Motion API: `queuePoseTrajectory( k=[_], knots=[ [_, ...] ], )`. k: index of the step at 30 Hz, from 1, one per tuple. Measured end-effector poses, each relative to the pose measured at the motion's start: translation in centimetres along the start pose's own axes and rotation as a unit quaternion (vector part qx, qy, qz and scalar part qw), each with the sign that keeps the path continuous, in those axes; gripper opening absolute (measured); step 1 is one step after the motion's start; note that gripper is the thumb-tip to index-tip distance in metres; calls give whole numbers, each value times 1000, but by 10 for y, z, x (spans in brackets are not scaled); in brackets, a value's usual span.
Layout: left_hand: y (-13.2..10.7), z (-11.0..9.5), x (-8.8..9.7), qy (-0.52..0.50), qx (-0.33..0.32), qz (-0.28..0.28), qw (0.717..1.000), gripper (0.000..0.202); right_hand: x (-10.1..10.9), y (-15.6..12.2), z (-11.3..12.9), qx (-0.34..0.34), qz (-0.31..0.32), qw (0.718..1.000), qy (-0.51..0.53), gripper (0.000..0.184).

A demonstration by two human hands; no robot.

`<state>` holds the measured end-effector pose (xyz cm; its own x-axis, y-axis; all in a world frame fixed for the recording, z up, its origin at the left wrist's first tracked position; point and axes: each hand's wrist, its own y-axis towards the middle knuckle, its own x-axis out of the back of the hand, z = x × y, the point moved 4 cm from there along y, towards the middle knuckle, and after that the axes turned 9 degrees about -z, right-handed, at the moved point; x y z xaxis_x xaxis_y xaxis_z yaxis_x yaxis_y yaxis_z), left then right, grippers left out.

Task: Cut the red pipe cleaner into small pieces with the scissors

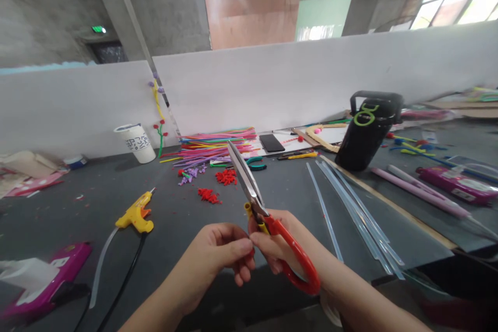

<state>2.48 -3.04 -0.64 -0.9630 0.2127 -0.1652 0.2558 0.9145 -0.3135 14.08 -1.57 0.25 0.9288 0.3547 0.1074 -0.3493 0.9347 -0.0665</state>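
Note:
My right hand (270,245) holds a pair of scissors (244,174) with red handles, the blades pointing up and away and nearly together. Also in that hand is a small yellow rolled or tube-like piece (264,228), partly hidden behind the scissors. My left hand (213,254) is closed in a pinch, its fingertips close beside the right fingers. What those fingertips hold, if anything, is too small to make out. Beyond my hands lie red snippets (209,196), a second red heap (226,176) and purple snippets (190,175).
A yellow glue gun (137,212) with its cord lies at left, near a magenta power strip (72,264). Behind are a white cup (140,145), colored pipe cleaners (218,145) and a phone (272,142). At right stand a black bottle (363,135) and clear glue sticks (358,212).

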Motion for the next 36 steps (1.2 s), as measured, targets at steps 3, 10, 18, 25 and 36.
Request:
queuePoseTrajectory(
  k=[3,10,18,25,36],
  knots=[
    [1,1,3,41,-3,-15,999,11,1,2,-1,5,-1,1000,-11,8],
    [2,-1,8,86,-28,-39,995,6,1,6,-11,3,-5,999,-51,6],
    [-1,-6,11,57,-59,-87,993,7,5,4,-6,78,-67,985,-136,10],
    [-11,-22,28,-20,-181,-201,963,7,9,-6,-2,176,-146,906,-357,21],
    [-12,-24,33,-55,-209,-213,953,5,12,-11,-8,195,-162,842,-476,24]
  ],
)
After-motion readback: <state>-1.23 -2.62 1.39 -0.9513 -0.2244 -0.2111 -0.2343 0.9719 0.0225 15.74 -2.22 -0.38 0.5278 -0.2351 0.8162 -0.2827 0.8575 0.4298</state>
